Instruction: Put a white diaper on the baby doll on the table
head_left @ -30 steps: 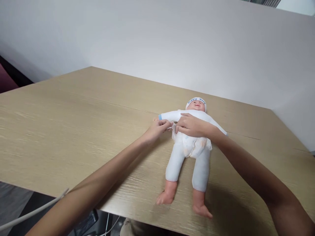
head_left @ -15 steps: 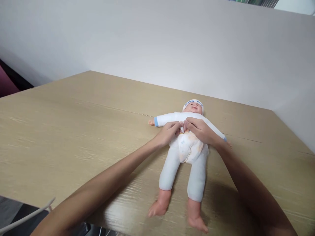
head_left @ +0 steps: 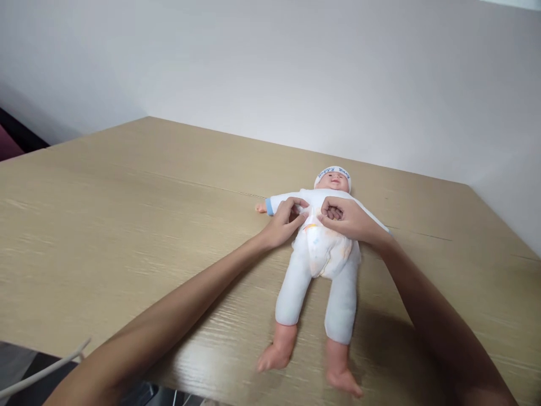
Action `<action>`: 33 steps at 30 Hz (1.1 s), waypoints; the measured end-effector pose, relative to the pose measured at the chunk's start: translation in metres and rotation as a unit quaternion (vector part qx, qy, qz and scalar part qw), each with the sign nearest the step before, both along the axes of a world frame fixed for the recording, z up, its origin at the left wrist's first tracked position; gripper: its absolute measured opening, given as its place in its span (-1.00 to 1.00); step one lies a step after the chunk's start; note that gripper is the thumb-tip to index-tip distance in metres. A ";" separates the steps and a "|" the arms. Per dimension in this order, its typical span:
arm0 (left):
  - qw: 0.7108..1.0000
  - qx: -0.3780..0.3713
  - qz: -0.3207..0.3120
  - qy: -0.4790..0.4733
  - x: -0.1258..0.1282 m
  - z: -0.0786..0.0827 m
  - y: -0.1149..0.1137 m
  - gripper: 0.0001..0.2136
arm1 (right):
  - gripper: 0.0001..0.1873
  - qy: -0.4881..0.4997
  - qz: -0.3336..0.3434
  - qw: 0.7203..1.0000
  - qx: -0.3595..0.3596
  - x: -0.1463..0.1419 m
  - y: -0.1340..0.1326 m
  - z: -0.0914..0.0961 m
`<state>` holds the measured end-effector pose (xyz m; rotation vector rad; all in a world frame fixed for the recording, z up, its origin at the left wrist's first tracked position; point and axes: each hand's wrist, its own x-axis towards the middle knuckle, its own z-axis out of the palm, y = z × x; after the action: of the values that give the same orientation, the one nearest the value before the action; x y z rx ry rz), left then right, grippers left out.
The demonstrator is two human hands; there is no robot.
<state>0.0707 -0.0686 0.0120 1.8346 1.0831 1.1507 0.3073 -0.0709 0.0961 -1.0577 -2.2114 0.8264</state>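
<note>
A baby doll (head_left: 321,265) in a white suit and cap lies on its back on the wooden table (head_left: 127,214), head away from me, bare feet near the front edge. A white diaper (head_left: 323,251) with faint orange print wraps its hips. My left hand (head_left: 285,221) rests at the doll's left waist with fingers curled, pinching the diaper's top edge. My right hand (head_left: 349,220) lies on the doll's belly, fingers bent and gripping the diaper's waistband from the right side.
A pale wall (head_left: 296,73) rises behind the table. A white cable (head_left: 38,375) runs below the table's front left edge. The table's right edge lies beyond the doll.
Both hands have come together at the doll's waist, from the left side toward the middle. The doll has shifted slightly left and toward me.
</note>
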 end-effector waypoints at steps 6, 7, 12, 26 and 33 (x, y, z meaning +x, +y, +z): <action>0.998 0.055 0.041 -0.001 0.008 -0.002 -0.006 -0.76 | -0.75 0.015 0.006 1.000 -0.008 0.004 0.006 -0.001; 0.995 0.073 0.060 -0.006 0.010 0.003 -0.011 -0.78 | -0.77 0.022 0.009 1.000 0.007 0.005 0.006 -0.001; 0.992 0.111 0.056 0.001 0.010 0.041 -0.065 -0.84 | -0.85 0.047 0.001 0.986 0.162 0.003 -0.031 0.005; 0.957 0.050 -0.095 0.268 -0.012 0.036 -0.109 -0.68 | -0.83 -0.106 -0.089 0.990 0.012 0.042 -0.153 -0.050; 0.954 0.059 -0.042 0.292 0.017 0.026 -0.102 -0.57 | -0.84 -0.145 -0.190 0.967 0.085 0.021 -0.148 -0.069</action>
<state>0.0881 -0.1709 0.0382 2.3720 1.2537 0.6370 0.3281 -0.2186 0.0272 -1.5296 -2.1539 0.3250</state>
